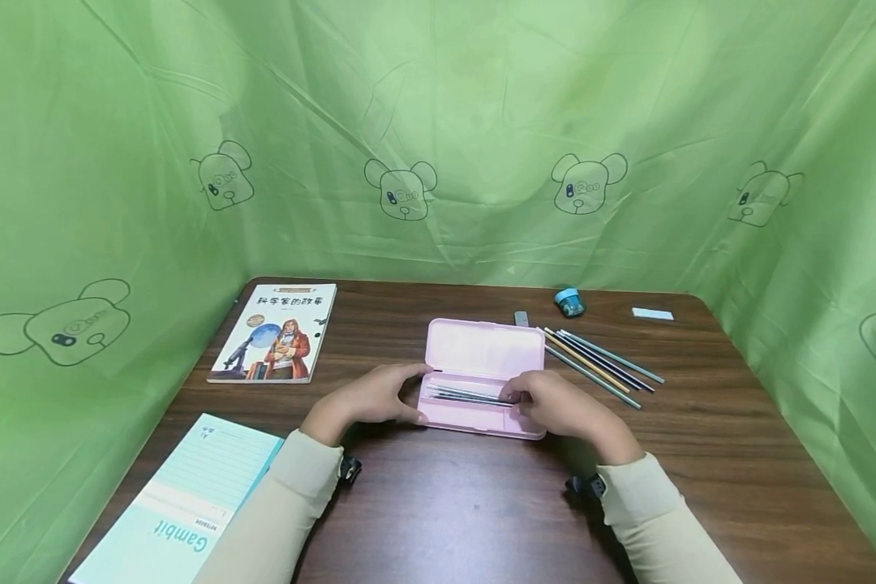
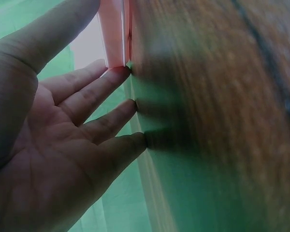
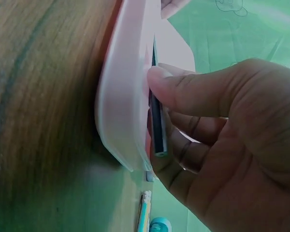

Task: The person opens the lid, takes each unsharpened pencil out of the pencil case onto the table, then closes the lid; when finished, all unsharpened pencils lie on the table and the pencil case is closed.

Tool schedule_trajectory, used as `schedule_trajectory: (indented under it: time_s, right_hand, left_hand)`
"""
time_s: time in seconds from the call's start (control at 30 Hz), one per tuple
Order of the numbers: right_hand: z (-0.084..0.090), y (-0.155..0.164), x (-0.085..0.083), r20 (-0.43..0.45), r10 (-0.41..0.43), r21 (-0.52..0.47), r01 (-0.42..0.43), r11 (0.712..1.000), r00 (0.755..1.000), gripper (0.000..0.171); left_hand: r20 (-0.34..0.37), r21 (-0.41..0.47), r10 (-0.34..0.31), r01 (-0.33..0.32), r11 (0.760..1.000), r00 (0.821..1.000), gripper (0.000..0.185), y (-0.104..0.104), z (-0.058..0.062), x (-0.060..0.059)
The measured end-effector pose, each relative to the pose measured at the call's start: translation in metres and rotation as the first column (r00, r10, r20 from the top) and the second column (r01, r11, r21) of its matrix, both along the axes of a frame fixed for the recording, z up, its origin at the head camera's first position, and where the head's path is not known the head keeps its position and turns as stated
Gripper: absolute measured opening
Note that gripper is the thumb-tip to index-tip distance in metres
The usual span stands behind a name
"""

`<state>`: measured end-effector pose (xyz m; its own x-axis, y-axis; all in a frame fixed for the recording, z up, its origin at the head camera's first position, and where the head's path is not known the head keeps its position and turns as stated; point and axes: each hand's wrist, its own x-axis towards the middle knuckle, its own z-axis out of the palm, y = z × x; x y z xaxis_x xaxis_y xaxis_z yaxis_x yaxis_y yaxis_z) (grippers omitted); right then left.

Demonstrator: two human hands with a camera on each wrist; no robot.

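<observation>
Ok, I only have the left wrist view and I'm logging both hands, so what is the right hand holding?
Observer: The right hand pinches a dark pencil.
Operator: Is anything lying to the right of the case?
Observer: Yes, several loose pencils lie there.
Operator: And at the far left corner of the table?
Observer: A book, lying flat with its illustrated cover up.
</observation>
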<state>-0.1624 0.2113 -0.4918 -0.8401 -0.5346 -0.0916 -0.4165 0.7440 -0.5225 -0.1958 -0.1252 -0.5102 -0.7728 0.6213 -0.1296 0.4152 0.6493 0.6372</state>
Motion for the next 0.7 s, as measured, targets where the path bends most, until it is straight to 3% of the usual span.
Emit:
schedule_trajectory:
  time_s: [0.23,0.33,0.53,0.7]
  right_hand:
    - [0.009,0.023,-0.003,-0.059,-0.067,-0.100,0.061,0.993,0.996,0.021]
    - [0.017,0.040,-0.005,-0.092,-0.143,-0.144,0.129,0.981,0.986,0.020]
    - [0.028,0.078,-0.009,-0.131,-0.350,-0.185,0.323,0.928,0.928,0.022]
    - [0.020,0.105,-0.013,-0.166,-0.444,-0.136,0.426,0.895,0.880,0.019]
  left_hand:
    - [-0.001,0.001,0.000,0.000,1.000,1.000,0.086,0.000,0.000,0.000]
    - [-0.003,0.003,-0.003,0.003,1.000,1.000,0.085,0.000,0.000,0.000]
    - [-0.005,0.001,-0.005,0.005,1.000,1.000,0.085,0.000,0.000,0.000]
    - [-0.002,-0.001,-0.002,0.002,1.000,1.000,0.085,0.000,0.002,0.001]
